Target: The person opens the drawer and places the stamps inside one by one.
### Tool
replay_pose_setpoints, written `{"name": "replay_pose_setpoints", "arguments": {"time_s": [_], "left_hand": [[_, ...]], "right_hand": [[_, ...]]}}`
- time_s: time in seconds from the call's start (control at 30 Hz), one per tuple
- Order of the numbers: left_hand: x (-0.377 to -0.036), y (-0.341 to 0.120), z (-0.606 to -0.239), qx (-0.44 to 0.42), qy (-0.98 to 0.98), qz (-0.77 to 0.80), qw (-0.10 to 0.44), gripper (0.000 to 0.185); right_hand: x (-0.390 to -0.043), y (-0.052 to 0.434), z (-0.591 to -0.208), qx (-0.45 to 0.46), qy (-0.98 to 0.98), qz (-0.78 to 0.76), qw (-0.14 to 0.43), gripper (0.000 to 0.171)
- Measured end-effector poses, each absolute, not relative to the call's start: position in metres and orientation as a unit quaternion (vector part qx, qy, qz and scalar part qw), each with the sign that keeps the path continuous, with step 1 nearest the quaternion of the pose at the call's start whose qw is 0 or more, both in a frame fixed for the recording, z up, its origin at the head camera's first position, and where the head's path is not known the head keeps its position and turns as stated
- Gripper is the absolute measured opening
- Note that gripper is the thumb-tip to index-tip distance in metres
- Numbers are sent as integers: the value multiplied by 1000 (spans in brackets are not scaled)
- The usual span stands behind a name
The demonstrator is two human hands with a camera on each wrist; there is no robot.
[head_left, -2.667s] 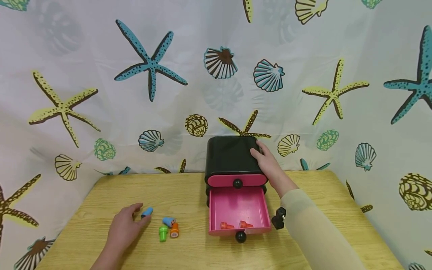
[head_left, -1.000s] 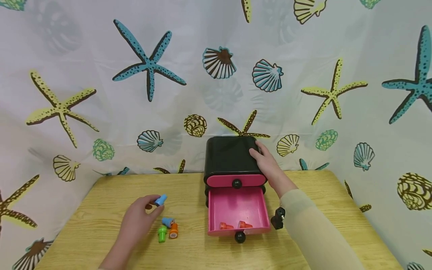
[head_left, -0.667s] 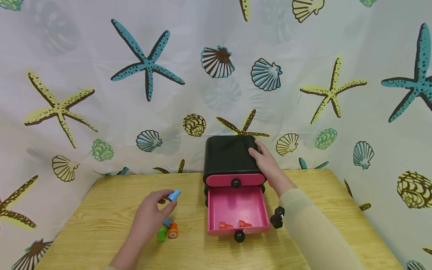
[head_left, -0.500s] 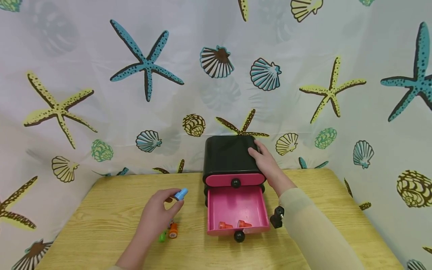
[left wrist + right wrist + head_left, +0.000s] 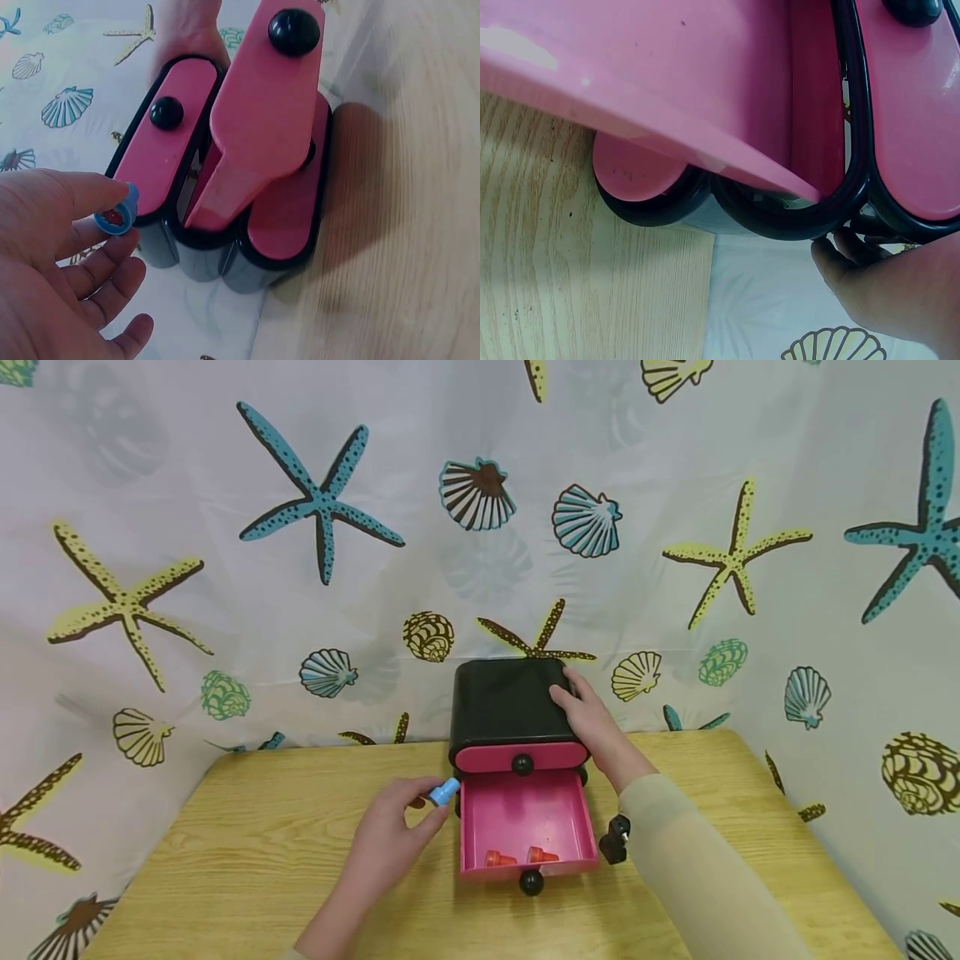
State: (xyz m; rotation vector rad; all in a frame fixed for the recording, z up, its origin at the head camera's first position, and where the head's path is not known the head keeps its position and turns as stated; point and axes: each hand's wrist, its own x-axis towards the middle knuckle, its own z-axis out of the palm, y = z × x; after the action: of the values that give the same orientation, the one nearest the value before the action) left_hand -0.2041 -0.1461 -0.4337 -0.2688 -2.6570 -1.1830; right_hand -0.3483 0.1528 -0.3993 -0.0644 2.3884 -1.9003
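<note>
My left hand [image 5: 390,835] pinches a small blue toy stamp [image 5: 445,792] between thumb and fingers, just left of the pulled-out drawer. In the left wrist view the stamp [image 5: 118,214] shows a red design on its end. A black mini drawer cabinet [image 5: 510,702] with pink drawers and round black knobs stands at the back. Its middle drawer [image 5: 525,814] is out, and two orange stamps [image 5: 498,858] lie near its front. My right hand [image 5: 592,718] grips the cabinet's right side, thumb on top; the right wrist view shows fingers [image 5: 832,259] bent against its side.
The wooden table [image 5: 285,827] ends at a white curtain [image 5: 375,593] printed with starfish and shells. A small black object [image 5: 615,839] shows beside the right sleeve. The left hand and forearm cover the spot where loose stamps lay earlier.
My left hand has picked up the blue stamp from the table and carried it right, close to the drawer. The loose stamps are now hidden behind that arm. The right hand stays on the cabinet.
</note>
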Motion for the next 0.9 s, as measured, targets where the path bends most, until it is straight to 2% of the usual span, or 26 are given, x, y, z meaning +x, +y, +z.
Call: {"name": "replay_pose_setpoints", "arguments": {"time_s": [0.57,0.9], "left_hand": [[-197,-99,-439,-105,-904,-406,80,33],[-193,-86,-446,-119,-915,-375,93,35]], "right_hand": [[-348,152,-399,-25,784,-619,40,71],[-347,151,-398,-23,782,-621,39,71]]}}
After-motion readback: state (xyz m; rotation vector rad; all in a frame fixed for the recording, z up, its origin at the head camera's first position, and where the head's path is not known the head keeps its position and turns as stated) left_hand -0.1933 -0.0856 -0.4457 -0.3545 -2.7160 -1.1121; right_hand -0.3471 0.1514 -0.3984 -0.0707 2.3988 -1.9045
